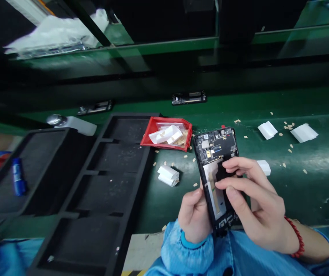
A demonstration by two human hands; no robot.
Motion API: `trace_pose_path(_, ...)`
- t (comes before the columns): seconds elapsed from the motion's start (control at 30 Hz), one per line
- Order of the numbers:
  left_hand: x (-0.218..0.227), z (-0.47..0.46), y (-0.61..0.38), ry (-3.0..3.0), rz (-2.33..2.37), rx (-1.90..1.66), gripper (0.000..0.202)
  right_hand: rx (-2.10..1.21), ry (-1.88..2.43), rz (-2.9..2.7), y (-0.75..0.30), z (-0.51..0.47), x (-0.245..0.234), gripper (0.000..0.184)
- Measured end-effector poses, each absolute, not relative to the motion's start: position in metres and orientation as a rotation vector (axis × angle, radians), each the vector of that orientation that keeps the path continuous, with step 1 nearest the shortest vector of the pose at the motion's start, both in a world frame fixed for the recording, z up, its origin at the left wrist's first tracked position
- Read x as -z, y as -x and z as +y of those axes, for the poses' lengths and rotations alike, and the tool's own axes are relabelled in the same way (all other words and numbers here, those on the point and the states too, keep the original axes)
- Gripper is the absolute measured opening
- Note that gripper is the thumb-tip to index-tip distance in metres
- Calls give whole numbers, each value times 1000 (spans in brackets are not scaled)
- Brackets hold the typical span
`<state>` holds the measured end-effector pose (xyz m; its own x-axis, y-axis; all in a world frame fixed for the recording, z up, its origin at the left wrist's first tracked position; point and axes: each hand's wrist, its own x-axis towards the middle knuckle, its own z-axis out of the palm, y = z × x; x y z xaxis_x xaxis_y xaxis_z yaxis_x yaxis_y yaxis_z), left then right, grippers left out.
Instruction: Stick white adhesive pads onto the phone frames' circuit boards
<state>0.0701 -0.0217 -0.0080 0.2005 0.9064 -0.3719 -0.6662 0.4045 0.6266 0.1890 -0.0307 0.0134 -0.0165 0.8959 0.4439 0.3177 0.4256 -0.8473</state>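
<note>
Phone (pixel 212 167), one, opened, sits right of centre, its edge grasped by the left grip (pixel 194 212); whether the right grip (pixel 258 207), fingertips over it, pinches anything, I cannot tell. Two similar units (pixel 189 98) lie upper left and upper centre. Four white papers (pixel 168 175) and one red bin (pixel 189 142) rest on the desk (pixel 319 184); two black trays (pixel 95 234) fill the left, one holding one blue marker (pixel 18 174).

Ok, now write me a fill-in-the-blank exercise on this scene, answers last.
1. The ____ hand supports the open phone, with the right hand over it.
2. The bin holding white paper is coloured ____.
3. The red bracelet circles the ____ wrist.
4. The compartmented tray left of the bin is coloured ____.
Missing words: left; red; right; black.
</note>
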Motion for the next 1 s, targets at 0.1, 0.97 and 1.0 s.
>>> trace_pose_path(0.1,13,-28,-73,-422,688,-1122,58,-669,1089,-1579,-188,-28,-9,25)
trace_pose_path(0.97,96,48,-81,-1032,1149,-1214,26,-525,1983,-1343,-325,228,14,34)
trace_pose_path(1.0,96,47,-82,-1036,1149,-1202,25,-472,2012,-1389,-325,225,14,35)
